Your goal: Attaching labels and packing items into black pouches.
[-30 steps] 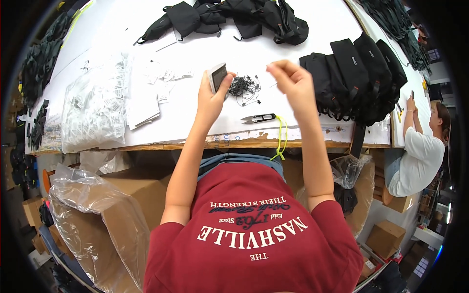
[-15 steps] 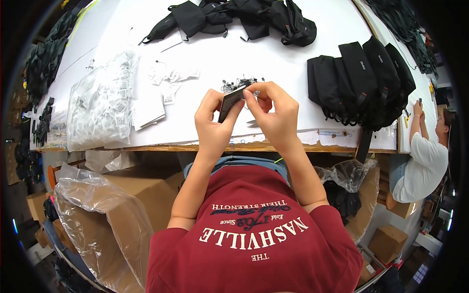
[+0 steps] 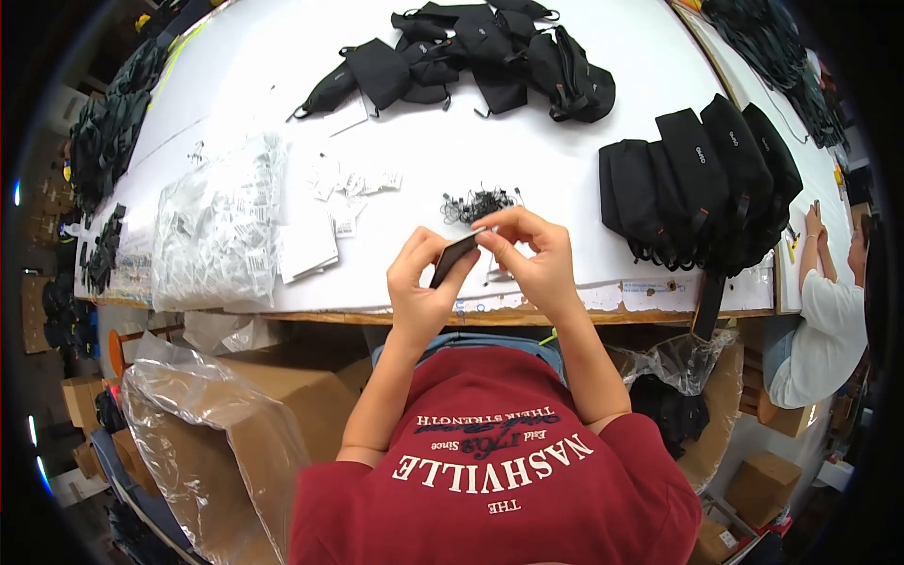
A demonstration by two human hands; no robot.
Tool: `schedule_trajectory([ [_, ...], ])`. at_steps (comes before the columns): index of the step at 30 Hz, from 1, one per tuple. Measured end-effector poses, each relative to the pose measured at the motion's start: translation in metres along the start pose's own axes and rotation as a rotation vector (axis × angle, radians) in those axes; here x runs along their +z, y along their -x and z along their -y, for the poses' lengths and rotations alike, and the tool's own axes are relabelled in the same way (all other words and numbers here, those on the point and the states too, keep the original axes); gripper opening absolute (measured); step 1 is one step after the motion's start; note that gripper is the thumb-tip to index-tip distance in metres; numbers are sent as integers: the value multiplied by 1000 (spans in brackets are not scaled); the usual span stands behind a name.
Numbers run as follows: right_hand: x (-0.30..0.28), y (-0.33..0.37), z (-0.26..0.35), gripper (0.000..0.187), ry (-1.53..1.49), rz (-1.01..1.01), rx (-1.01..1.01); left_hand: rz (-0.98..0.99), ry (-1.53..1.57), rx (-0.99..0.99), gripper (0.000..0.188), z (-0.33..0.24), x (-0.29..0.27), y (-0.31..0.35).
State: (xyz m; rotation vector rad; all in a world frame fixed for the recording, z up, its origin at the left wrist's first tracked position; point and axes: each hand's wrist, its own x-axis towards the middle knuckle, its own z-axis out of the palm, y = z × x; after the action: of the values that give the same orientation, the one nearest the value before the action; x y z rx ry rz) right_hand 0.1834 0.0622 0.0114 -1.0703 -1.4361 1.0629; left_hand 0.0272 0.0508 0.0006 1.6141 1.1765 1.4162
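Note:
In front of me, over the table's near edge, my left hand [image 3: 421, 280] is closed round the lower part of a thin black hang tag [image 3: 455, 255]. The tag stands on a slant with its upper end toward the right. My right hand [image 3: 532, 259] pinches at that upper end with thumb and forefinger; whether a string is between them is too small to tell. Just beyond my hands lies a tangled heap of black tag strings [image 3: 478, 202]. Left of them, a stack of white cards [image 3: 306, 252] and loose small labels [image 3: 353, 181] lie on the white table [image 3: 400, 141].
A clear bag full of white labels [image 3: 217, 235] stands at left. Black pouches lie in a pile [image 3: 490, 56] at the far side, with another group [image 3: 702, 188] at right. Plastic-lined cartons [image 3: 217, 424] flank me below the table. Another person [image 3: 817, 325] works at far right.
The whole view has shifted, so the table sits lower in the picture. My hands keep hold of the tag, whose face now shows less.

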Motion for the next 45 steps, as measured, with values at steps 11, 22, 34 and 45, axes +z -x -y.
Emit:
schedule_trajectory([
  [11,-20,3,-8,11,-78,137,143,457,568,-505,27,29,-9,-7],
  [22,-34,16,-36,17,-451,267,325,485,580,-385,12,31,18,-13],
  [34,-96,34,-162,14,-1348,-113,477,313,449,-771,119,117,189,-152],
  [45,-89,33,-165,25,-1451,201,638,-38,648,-1000,92,163,266,-259],
])
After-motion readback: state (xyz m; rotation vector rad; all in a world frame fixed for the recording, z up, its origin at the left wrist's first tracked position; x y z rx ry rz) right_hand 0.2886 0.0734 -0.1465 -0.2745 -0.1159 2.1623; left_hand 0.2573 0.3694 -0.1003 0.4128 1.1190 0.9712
